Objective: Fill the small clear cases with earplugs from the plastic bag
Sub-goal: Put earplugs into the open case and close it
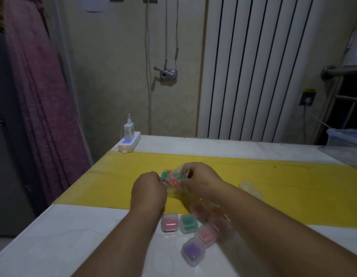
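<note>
A clear plastic bag [173, 182] with green, orange and pink earplugs lies on the yellow strip of the table. My left hand [148, 188] grips the bag's left edge. My right hand [199, 176] pinches its right edge, fingers curled over the top. Nearer to me, several small clear cases hold earplugs: a pink one [169, 222], a green one [188, 223], another pink one [206, 234] and a purple one [192, 251]. More reddish cases [199, 210] lie partly under my right forearm.
A white power strip [129, 144] with a charger sits at the table's far left corner. A pale yellowish object [248, 185] lies right of my right hand. A clear container [345, 136] stands at the far right. A radiator is behind the table.
</note>
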